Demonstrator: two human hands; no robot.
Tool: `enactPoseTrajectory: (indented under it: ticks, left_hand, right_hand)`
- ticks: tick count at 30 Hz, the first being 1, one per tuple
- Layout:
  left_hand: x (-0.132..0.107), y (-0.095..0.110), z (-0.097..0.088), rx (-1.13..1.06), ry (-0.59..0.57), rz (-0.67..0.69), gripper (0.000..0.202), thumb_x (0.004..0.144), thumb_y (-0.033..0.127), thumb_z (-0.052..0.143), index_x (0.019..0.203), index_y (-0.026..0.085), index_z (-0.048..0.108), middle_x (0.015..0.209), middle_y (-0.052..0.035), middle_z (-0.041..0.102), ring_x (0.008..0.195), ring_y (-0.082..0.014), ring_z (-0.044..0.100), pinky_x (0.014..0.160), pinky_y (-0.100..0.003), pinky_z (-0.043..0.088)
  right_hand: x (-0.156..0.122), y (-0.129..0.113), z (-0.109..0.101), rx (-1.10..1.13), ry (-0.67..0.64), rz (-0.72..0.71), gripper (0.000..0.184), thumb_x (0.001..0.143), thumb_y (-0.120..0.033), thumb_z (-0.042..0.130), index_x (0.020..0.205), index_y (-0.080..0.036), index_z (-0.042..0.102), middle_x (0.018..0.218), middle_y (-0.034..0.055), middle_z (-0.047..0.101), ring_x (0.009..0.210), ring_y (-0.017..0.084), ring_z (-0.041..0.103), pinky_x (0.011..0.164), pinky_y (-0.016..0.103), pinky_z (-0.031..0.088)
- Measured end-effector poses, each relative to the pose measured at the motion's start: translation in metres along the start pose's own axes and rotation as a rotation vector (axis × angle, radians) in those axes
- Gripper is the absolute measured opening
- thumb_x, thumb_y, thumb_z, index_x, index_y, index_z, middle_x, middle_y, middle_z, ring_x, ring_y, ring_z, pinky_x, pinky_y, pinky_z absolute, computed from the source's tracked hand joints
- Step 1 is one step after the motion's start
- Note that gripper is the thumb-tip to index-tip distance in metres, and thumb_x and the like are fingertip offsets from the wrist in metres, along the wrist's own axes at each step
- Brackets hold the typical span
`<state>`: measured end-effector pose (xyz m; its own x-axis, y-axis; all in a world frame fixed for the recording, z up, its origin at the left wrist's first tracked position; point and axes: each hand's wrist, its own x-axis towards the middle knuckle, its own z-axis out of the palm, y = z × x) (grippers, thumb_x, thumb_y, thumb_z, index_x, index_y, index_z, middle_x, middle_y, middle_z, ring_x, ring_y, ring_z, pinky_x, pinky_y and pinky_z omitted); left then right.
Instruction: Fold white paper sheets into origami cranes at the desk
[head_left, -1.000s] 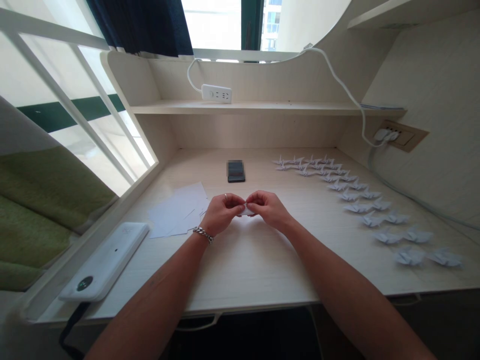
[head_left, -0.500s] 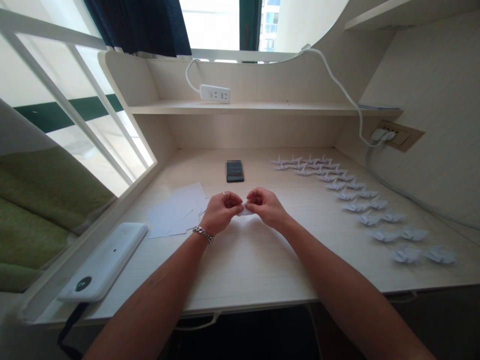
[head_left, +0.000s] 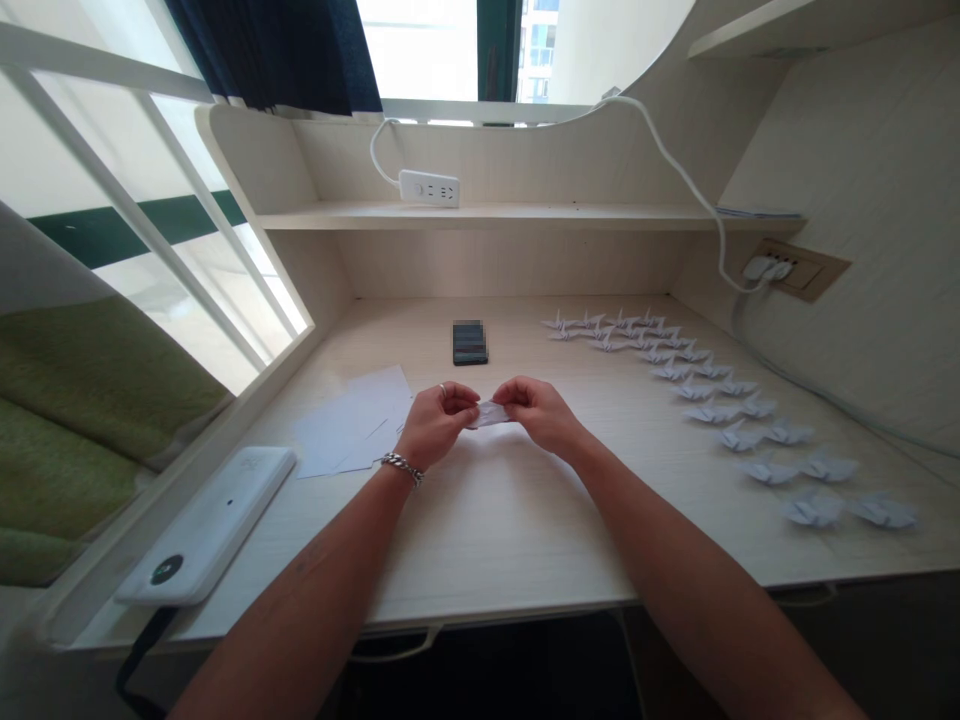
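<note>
A small folded piece of white paper (head_left: 491,413) is stretched between my two hands, just above the desk. My left hand (head_left: 441,420), with a ring and a chain bracelet, pinches its left end. At the right end, the thumb and fingers of my right hand (head_left: 541,412) are closed on it. Parts of the paper are hidden behind my fingertips. Loose white paper sheets (head_left: 337,430) lie beside my left hand. Rows of folded paper cranes (head_left: 690,390) stand on the right of the desk.
A dark phone-like object (head_left: 470,343) lies beyond my hands. The white power bank (head_left: 217,520) with a black strap rests at the left edge. On the shelf above sits a power strip (head_left: 429,188); a white cable (head_left: 724,240) hangs to the wall socket (head_left: 802,270).
My hands have moved slightly apart, and more of the folded paper shows between them. Everything else on the desk stays where it was.
</note>
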<state>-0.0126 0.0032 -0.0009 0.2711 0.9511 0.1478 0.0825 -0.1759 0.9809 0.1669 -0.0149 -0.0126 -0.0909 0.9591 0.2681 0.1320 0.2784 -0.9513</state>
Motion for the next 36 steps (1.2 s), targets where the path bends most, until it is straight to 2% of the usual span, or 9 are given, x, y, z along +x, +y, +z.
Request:
enactPoseTrajectory:
  ticks: [5, 7, 10, 14, 18, 25, 28, 33, 36]
  left_hand:
    - [0.003, -0.007, -0.001, 0.043, 0.093, 0.018, 0.021, 0.064, 0.018, 0.07, 0.084, 0.012, 0.067, 0.077, -0.0065, 0.072, 0.072, -0.0184, 0.069, 0.066, -0.03, 0.058]
    - [0.004, -0.008, -0.002, 0.092, 0.136, 0.034, 0.022, 0.065, 0.018, 0.069, 0.086, 0.013, 0.069, 0.08, -0.0072, 0.073, 0.076, -0.0192, 0.07, 0.07, -0.03, 0.058]
    - [0.004, -0.01, -0.002, 0.131, 0.164, 0.059, 0.023, 0.066, 0.018, 0.068, 0.089, 0.014, 0.069, 0.085, -0.0079, 0.074, 0.081, -0.0199, 0.07, 0.074, -0.031, 0.057]
    - [0.003, -0.01, 0.0, 0.157, 0.158, 0.092, 0.022, 0.067, 0.017, 0.067, 0.088, 0.014, 0.07, 0.086, -0.0081, 0.074, 0.081, -0.0198, 0.071, 0.076, -0.031, 0.057]
    - [0.0, -0.008, 0.003, 0.147, 0.102, 0.105, 0.021, 0.069, 0.016, 0.065, 0.089, 0.013, 0.07, 0.086, -0.0082, 0.075, 0.08, -0.02, 0.071, 0.076, -0.031, 0.057]
    - [-0.007, -0.004, 0.011, 0.244, -0.009, 0.168, 0.02, 0.076, 0.024, 0.06, 0.09, 0.016, 0.072, 0.084, -0.006, 0.075, 0.079, -0.0193, 0.07, 0.075, -0.03, 0.055]
    - [-0.007, -0.001, 0.009, 0.232, 0.043, 0.152, 0.022, 0.075, 0.025, 0.062, 0.092, 0.015, 0.07, 0.081, -0.0062, 0.074, 0.071, -0.0177, 0.069, 0.067, -0.028, 0.055]
    - [-0.005, 0.005, 0.0, 0.446, 0.259, 0.188, 0.02, 0.071, 0.029, 0.067, 0.087, 0.017, 0.072, 0.076, -0.0044, 0.071, 0.064, -0.0151, 0.063, 0.064, -0.028, 0.051]
    - [-0.005, 0.005, -0.001, 0.398, 0.197, 0.162, 0.023, 0.072, 0.032, 0.067, 0.089, 0.016, 0.072, 0.086, -0.0069, 0.072, 0.073, -0.0168, 0.065, 0.068, -0.029, 0.052]
  right_hand:
    - [-0.006, -0.007, 0.002, -0.332, 0.314, -0.173, 0.016, 0.078, -0.022, 0.056, 0.089, -0.019, 0.068, 0.093, 0.0064, 0.07, 0.079, 0.019, 0.063, 0.076, 0.032, 0.049]
    - [-0.009, -0.011, 0.005, -0.425, 0.37, -0.223, 0.016, 0.08, -0.024, 0.056, 0.088, -0.02, 0.07, 0.091, 0.0065, 0.07, 0.074, 0.019, 0.062, 0.075, 0.033, 0.049]
    - [-0.01, -0.011, 0.011, -0.46, 0.276, -0.216, 0.016, 0.08, -0.023, 0.058, 0.086, -0.022, 0.073, 0.088, 0.0061, 0.072, 0.074, 0.02, 0.064, 0.075, 0.034, 0.049]
    - [-0.006, -0.003, 0.016, -0.405, 0.127, -0.089, 0.018, 0.08, -0.024, 0.059, 0.087, -0.024, 0.075, 0.091, 0.0052, 0.074, 0.086, 0.023, 0.066, 0.082, 0.036, 0.049]
    - [-0.002, 0.004, 0.014, -0.265, 0.105, 0.031, 0.021, 0.079, -0.028, 0.059, 0.092, -0.021, 0.075, 0.087, 0.0043, 0.074, 0.082, 0.022, 0.066, 0.077, 0.034, 0.05]
    - [-0.003, 0.003, 0.013, -0.096, -0.049, 0.036, 0.027, 0.08, -0.037, 0.059, 0.092, -0.017, 0.074, 0.084, 0.004, 0.072, 0.079, 0.018, 0.064, 0.069, 0.027, 0.048]
    - [-0.001, 0.005, 0.009, -0.103, -0.022, 0.104, 0.025, 0.079, -0.033, 0.059, 0.089, -0.015, 0.073, 0.073, 0.0039, 0.068, 0.067, 0.015, 0.06, 0.062, 0.025, 0.047]
    - [0.0, 0.006, 0.004, -0.146, -0.037, 0.129, 0.023, 0.08, -0.031, 0.055, 0.083, -0.015, 0.072, 0.068, 0.0034, 0.066, 0.056, 0.011, 0.054, 0.054, 0.023, 0.043]
    - [-0.002, 0.003, 0.004, -0.139, -0.086, 0.14, 0.021, 0.08, -0.029, 0.055, 0.078, -0.015, 0.07, 0.067, 0.0035, 0.066, 0.055, 0.01, 0.052, 0.052, 0.022, 0.041]
